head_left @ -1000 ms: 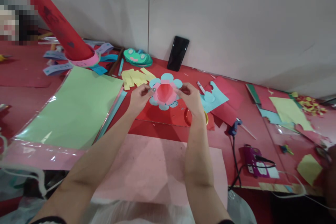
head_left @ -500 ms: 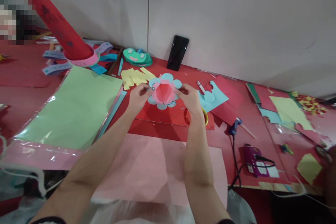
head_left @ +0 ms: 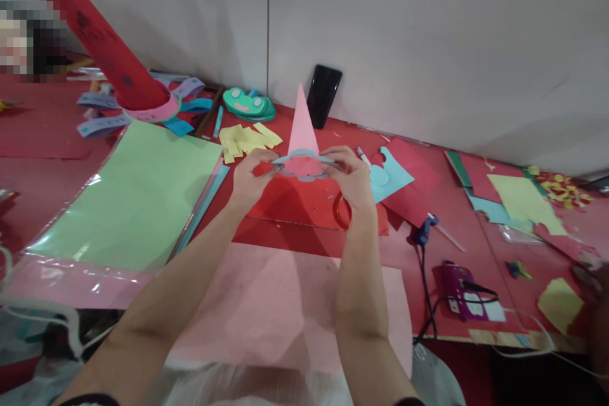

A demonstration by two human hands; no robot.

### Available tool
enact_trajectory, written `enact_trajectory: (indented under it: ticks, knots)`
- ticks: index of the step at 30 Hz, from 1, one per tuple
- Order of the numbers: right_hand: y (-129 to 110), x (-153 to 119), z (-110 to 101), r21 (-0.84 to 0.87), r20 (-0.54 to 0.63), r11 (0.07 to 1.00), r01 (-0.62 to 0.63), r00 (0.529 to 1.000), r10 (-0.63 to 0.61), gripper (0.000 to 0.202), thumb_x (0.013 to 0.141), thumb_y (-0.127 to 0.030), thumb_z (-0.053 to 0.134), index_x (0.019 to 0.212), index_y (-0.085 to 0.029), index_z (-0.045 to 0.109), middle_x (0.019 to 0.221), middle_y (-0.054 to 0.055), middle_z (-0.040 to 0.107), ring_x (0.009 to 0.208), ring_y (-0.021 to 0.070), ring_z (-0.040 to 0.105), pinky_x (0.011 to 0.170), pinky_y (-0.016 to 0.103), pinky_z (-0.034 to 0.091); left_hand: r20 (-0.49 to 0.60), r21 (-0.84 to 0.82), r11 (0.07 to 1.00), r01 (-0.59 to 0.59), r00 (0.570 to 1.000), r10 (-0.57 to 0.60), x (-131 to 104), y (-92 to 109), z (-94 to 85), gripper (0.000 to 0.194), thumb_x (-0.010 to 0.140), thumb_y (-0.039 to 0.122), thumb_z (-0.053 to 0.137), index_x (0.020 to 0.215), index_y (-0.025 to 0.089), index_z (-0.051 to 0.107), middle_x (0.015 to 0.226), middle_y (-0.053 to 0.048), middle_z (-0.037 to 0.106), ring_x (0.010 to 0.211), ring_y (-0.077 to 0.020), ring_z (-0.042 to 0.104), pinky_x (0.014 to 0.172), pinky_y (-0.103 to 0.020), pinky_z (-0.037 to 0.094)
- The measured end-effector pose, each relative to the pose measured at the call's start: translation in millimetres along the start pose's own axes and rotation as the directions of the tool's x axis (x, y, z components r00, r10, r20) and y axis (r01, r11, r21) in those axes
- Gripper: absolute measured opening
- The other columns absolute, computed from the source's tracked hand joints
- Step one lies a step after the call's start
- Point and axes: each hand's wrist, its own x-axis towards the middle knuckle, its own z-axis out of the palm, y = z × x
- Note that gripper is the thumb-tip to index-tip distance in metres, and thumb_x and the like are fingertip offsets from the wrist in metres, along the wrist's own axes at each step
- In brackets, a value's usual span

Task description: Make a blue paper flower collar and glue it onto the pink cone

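Observation:
Between my two hands is a paper cone hat (head_left: 302,124), pink, its tip pointing up and light-blue scalloped petals ringing its base. My left hand (head_left: 254,181) pinches the left side of the petal rim. On the opposite side my right hand (head_left: 349,174) pinches the rim between thumb and fingers. Below the hat lies a red sheet (head_left: 295,206) with small scraps on it. A roll of tape (head_left: 341,210) sits partly hidden behind my right forearm. Yellow paper strips (head_left: 245,139) lie just beyond my left hand.
A black phone (head_left: 324,96) leans on the wall. Green paper in a plastic sleeve (head_left: 128,196) lies left, near a tall red cone (head_left: 104,44). Cut blue paper (head_left: 392,176), a corded glue gun (head_left: 425,229) and a purple box (head_left: 464,292) are right. Pink paper (head_left: 280,304) lies in front.
My hands have tilted the hat: its hollow underside faced me before, and now its pink point stands upward with the petal rim seen nearly edge-on. Both hands keep their hold.

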Motion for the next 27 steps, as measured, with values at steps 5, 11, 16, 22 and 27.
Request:
enact_trajectory:
  ticks: [5, 11, 16, 22, 27]
  knots:
    - [-5.2, -3.3, -11.4, -0.107, 0.155, 0.993, 0.040, 0.988, -0.023, 0.011, 0.076, -0.022, 0.065, 0.080, -0.029, 0.072, 0.116, 0.001, 0.061, 0.115, 0.0194, 0.056, 0.100, 0.038, 0.045, 0.086, 0.117, 0.989, -0.095, 0.993, 0.085, 3.0, -0.8, -4.8, 0.007, 0.080, 0.017, 0.064, 0.081, 0.022, 0.069, 0.097, -0.003, 0.066, 0.096, -0.0182, 0.061, 0.089, -0.035, 0.047]
    - [9.4, -4.9, -24.6, -0.316, 0.212, 0.945, -0.084, 0.965, 0.157, 0.017, 0.075, -0.015, 0.059, 0.077, -0.026, 0.072, 0.110, 0.002, 0.066, 0.112, 0.0210, 0.058, 0.107, 0.046, 0.035, 0.298, 0.449, 0.891, -0.070, 0.952, -0.076, -0.6, -20.8, -1.4, 0.027, 0.075, 0.006, 0.048, 0.070, 0.025, 0.066, 0.100, 0.000, 0.068, 0.104, -0.0209, 0.059, 0.110, -0.048, 0.027]
    - [24.7, -3.1, -24.9, -0.271, 0.071, 0.938, -0.217, 0.967, 0.244, 0.019, 0.069, -0.009, 0.049, 0.070, -0.021, 0.064, 0.090, 0.003, 0.070, 0.093, 0.0187, 0.065, 0.092, 0.040, 0.048, 0.262, 0.477, 0.878, -0.026, 0.958, -0.114, -2.3, -24.9, -0.5, 0.032, 0.066, 0.002, 0.039, 0.066, 0.023, 0.063, 0.101, -0.001, 0.068, 0.104, -0.0216, 0.060, 0.111, -0.050, 0.027]
    - [32.5, 2.4, -10.5, -0.225, -0.020, 0.950, -0.215, 0.976, 0.216, 0.031, 0.070, -0.009, 0.045, 0.093, -0.021, 0.063, 0.102, 0.005, 0.070, 0.098, 0.0173, 0.065, 0.091, 0.037, 0.050, 0.052, 0.333, 0.934, 0.133, 0.986, -0.159, -2.4, -28.2, 2.2, 0.034, 0.065, 0.004, 0.044, 0.091, 0.020, 0.059, 0.097, -0.007, 0.068, 0.098, -0.0247, 0.062, 0.092, -0.042, 0.048]
    - [42.3, 6.7, 12.9, -0.236, 0.041, 0.952, -0.197, 0.976, 0.213, 0.047, 0.069, -0.005, 0.043, 0.109, -0.021, 0.061, 0.118, 0.006, 0.065, 0.110, 0.0181, 0.061, 0.095, 0.037, 0.049, 0.137, 0.140, 0.975, 0.175, 0.971, -0.194, -7.8, -28.1, 9.7, 0.042, 0.073, 0.009, 0.045, 0.114, 0.018, 0.050, 0.119, -0.011, 0.062, 0.114, -0.0214, 0.058, 0.098, -0.038, 0.046]
